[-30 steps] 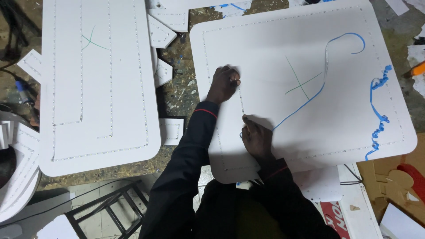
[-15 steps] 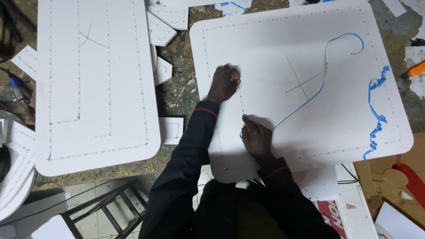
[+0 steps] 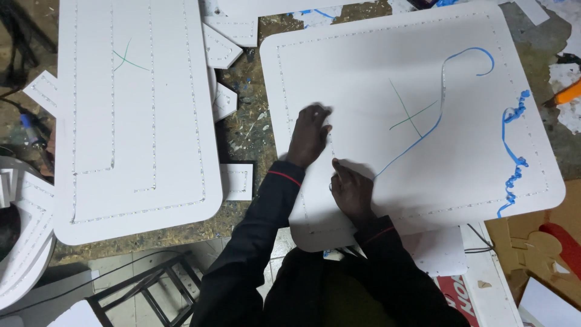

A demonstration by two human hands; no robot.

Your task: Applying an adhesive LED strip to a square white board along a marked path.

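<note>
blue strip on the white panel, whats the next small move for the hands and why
Probably slide the left hand further along the white panel while the right hand pins the near end of the blue strip: the strip's far end curls up loose, and both hands lie flat on the panel.

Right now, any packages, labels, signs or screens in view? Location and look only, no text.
Red printed sheet: bottom edge, right of the person's body, part hidden under white board; red with white lettering.
Large white panel: under both hands, rounded corners, dotted border, green cross, blue strip; possibly a sign blank.
Second white panel: left, same style.
No screens.
</note>
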